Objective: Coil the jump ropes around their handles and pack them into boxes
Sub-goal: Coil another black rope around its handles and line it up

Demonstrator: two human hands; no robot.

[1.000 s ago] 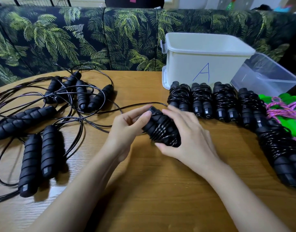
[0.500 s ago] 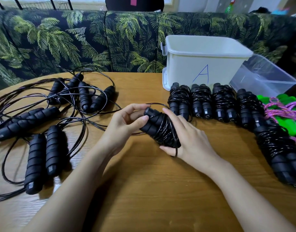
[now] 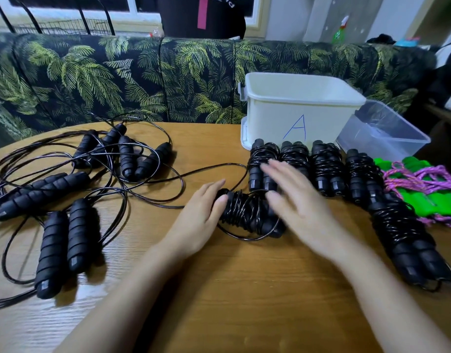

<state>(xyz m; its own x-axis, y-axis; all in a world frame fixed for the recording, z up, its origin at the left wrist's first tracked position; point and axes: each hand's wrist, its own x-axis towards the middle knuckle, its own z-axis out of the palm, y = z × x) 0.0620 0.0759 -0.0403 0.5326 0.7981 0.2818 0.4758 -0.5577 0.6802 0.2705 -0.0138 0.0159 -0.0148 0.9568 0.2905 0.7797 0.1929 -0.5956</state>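
Observation:
A freshly coiled black jump rope bundle (image 3: 247, 215) lies on the wooden table (image 3: 245, 289), one loose loop of cord hanging off its near side. My left hand (image 3: 201, 217) rests against its left end, fingers straight and thumb touching the handle top. Blurred and with spread fingers, my right hand (image 3: 295, 200) hovers over the bundle's right part and holds nothing. Behind it, several coiled black bundles (image 3: 326, 169) lie in a row in front of the white box marked A (image 3: 301, 108). One more coiled bundle (image 3: 403, 233) lies further right.
Several uncoiled black ropes with foam handles (image 3: 66, 187) lie tangled on the table's left half. A clear plastic box (image 3: 382, 133) stands right of the white box. Green handles wound with pink rope (image 3: 418, 189) lie at the right edge. A palm-print sofa (image 3: 143, 80) borders the table's far side.
The bundle held in both hands has come down onto the table. My right hand has let go and opened above it. My left hand has loosened to a flat touch.

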